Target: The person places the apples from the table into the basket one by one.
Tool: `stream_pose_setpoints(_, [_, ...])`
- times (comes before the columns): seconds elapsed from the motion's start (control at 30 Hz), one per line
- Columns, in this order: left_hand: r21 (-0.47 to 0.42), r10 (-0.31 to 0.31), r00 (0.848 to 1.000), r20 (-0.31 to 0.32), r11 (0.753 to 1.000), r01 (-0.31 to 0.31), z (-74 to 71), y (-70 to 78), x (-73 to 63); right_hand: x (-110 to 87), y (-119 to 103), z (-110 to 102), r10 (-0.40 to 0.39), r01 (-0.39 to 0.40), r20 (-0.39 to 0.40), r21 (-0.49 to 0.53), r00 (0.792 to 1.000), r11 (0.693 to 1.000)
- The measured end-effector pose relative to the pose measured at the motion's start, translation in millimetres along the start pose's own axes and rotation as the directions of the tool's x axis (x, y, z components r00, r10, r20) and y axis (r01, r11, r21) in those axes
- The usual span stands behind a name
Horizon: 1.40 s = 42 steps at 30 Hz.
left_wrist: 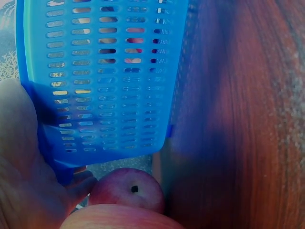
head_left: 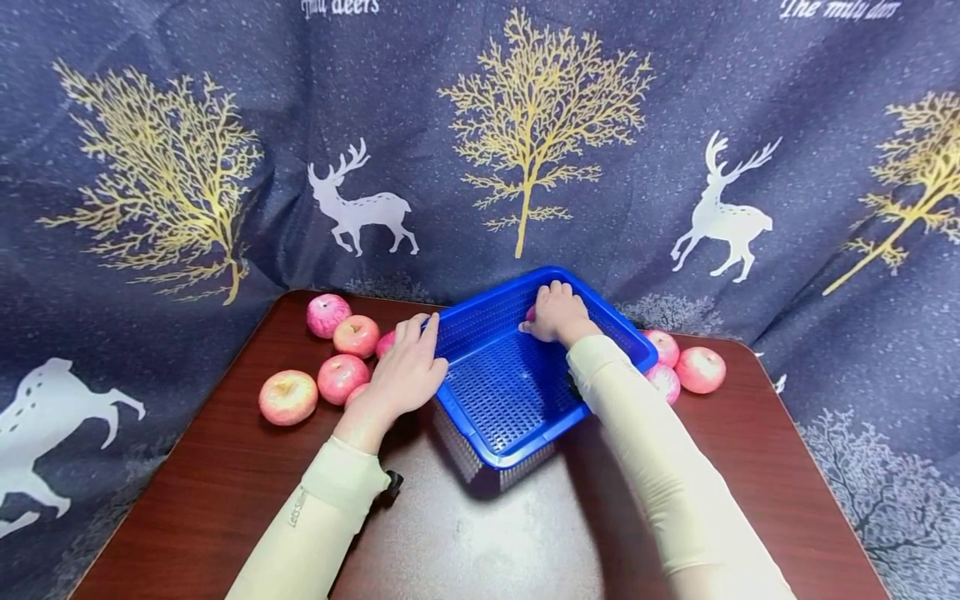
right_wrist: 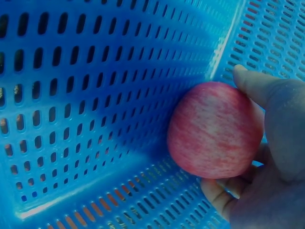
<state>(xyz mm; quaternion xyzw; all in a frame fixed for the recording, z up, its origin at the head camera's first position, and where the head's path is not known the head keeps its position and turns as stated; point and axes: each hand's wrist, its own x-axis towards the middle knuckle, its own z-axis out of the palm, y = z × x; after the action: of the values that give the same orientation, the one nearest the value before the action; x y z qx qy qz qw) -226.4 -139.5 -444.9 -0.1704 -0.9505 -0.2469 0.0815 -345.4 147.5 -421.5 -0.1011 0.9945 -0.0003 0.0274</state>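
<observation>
A blue plastic basket (head_left: 517,392) with slotted walls sits tilted at an angle on the table. My left hand (head_left: 408,367) grips its rim at the left corner; in the left wrist view the fingers curl at the rim beside a red apple (left_wrist: 114,188). Inside the basket, my right hand (head_left: 561,312) holds a red apple (right_wrist: 214,131) with fingers and thumb around it, near the far corner. Most of that apple is hidden by the hand in the head view. The basket floor shows its open mesh.
Several apples (head_left: 343,379) lie left of the basket, some close to my left hand. Three more apples (head_left: 701,369) are at its right, near the back edge of the brown wooden table (head_left: 202,492). A dark curtain (head_left: 450,125) with trees and deer hangs behind.
</observation>
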Motion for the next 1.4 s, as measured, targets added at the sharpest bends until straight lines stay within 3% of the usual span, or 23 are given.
stream_pose_setpoints(0.7, [0.012,0.007,1.000,0.000,1.000,-0.007,0.8,2.9,0.2,-1.2,-1.0,-2.2,0.002,-0.002,-0.008,0.002,1.000,1.000])
stream_pose_setpoints(1.4, [0.008,-0.008,1.000,0.020,1.000,0.008,-0.2,2.8,0.1,-19.9,-12.2,-34.7,-0.057,0.061,-0.059,0.059,0.997,0.996])
